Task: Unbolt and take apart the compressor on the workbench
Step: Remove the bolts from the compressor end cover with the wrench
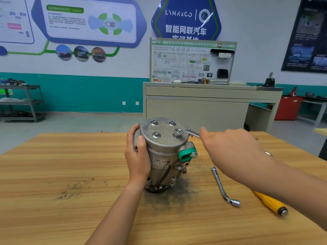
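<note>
Compressor [164,156] stands upright mid-workbench [70,174], left hand [138,156] wrapped round its side, right hand [231,149] holding wrench [187,133], ring end on a top bolt [177,131] (L-shaped socket wrench [221,184] and yellow-handled tool [270,203] lie to the right).

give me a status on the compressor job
Left hand grips compressor, upright. Right hand on wrench, ring over raised bolt. Nothing blocking it.

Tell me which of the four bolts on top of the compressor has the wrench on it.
The front-right bolt, nearest the right hand: the wrench sits on it; the other three are bare.
</note>
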{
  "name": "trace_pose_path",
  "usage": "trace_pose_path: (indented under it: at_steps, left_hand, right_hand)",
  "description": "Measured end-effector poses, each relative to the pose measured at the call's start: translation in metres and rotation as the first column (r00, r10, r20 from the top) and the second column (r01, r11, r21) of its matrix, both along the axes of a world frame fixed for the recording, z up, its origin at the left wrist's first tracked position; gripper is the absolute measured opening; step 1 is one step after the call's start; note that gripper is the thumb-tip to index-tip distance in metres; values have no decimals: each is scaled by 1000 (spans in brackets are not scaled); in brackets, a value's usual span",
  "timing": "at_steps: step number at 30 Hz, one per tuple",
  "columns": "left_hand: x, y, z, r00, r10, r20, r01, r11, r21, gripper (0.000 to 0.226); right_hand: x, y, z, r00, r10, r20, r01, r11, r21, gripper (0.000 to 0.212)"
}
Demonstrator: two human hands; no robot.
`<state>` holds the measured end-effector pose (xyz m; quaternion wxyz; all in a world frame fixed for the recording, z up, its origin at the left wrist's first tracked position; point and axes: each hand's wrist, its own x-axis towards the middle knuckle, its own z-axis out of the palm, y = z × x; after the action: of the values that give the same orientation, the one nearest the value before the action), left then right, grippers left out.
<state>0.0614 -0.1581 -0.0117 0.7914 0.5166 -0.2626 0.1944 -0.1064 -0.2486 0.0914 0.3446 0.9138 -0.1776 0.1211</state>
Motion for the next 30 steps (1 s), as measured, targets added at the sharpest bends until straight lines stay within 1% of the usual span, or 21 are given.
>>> trace_pose_path:
  at_steps: [3, 5, 7, 8, 9, 10, 11, 12, 14, 16, 18, 21, 22, 23, 24, 25, 26, 27, 28, 29, 30]
  left_hand:
    - [-1, -1, 1, 1000, 10, 4, -10, 1000, 6, 34]
    - [-1, -1, 1, 1000, 10, 2, -10, 1000, 10, 35]
    - [0, 0, 0, 1000, -4, -9, 4, 1000, 8, 36]
    - [1, 0, -1, 1000, -11, -12, 11, 1000, 8, 38]
    - [2, 0, -2, 1000, -12, -9, 12, 1000, 7, 41]
    - [3, 1, -2, 1000, -9, -5, 9, 1000, 7, 44]
    - [4, 1, -1, 1000, -12, -6, 12, 1000, 8, 45]
    - [5, 2, 0, 1000, -25, -12, 25, 1000, 11, 44]
    - [5, 1, 2, 998, -56, -29, 56, 998, 10, 42]
    - [4, -1, 2, 998, -55, -40, 54, 998, -6, 45]
    - [0, -3, 3, 999, -23, -31, 23, 1000, -1, 48]
    - [-4, -8, 4, 1000, -2, -28, 3, 1000, 25, 42]
    - [-3, -8, 4, 999, 0, -35, 1, 1000, 31, 40]
    - [-3, -8, 5, 999, -2, -43, 4, 999, 33, 38]
    - [-1, -7, 4, 999, -6, -50, 8, 999, 33, 37]
    - [2, -6, 4, 998, -9, -56, 10, 1000, 26, 38]
    - [4, -5, 2, 998, -7, -59, 8, 1000, 14, 38]
    - [5, -4, 0, 998, -2, -62, 2, 1000, 0, 38]
    - [5, -3, -1, 998, 7, -67, -8, 1000, -11, 37]
    - [5, -3, -3, 997, 17, -73, -18, 1000, -22, 37]
    - [4, -2, -4, 997, 27, -77, -30, 999, -34, 37]
  right_hand:
    - [-1, 4, 3, 1000, -7, -22, 7, 1000, -6, 55]
    - [-2, 3, -1, 1000, -15, -8, 15, 999, 36, 57]
    - [-5, 1, -8, 1000, -20, -16, 20, 999, 27, 54]
    - [-8, -1, -11, 1000, -6, 9, 5, 1000, 28, 47]
    - [-9, -8, -15, 993, 52, 105, -55, 998, 26, 38]
    - [-7, -18, -20, 965, 142, 218, -146, 989, 4, 30]
    - [-4, -27, -21, 937, 194, 290, -196, 980, -22, 31]
    - [1, -35, -21, 927, 229, 298, -238, 971, -4, 35]
    - [18, -54, -20, 926, 240, 291, -263, 964, 42, 39]
    - [42, -74, -14, 938, 199, 283, -220, 975, 44, 46]
    - [69, -79, 0, 953, 186, 241, -207, 976, 67, 45]
    - [106, -81, 17, 944, 298, 142, -307, 951, 42, 35]
    - [111, -81, 22, 932, 344, 112, -345, 939, -6, 32]
    - [109, -79, 27, 917, 375, 134, -376, 926, -21, 30]
    - [106, -80, 33, 895, 386, 225, -393, 919, -16, 29]
    - [101, -82, 39, 835, 370, 407, -426, 904, 50, 29]
    - [94, -84, 45, 755, 304, 581, -456, 880, 132, 31]
    - [83, -83, 51, 675, 230, 701, -522, 821, 232, 32]
    - [74, -81, 54, 613, 191, 767, -601, 743, 295, 32]
    - [63, -75, 54, 615, 199, 763, -621, 718, 313, 31]
    - [52, -69, 49, 669, 256, 698, -597, 745, 299, 30]
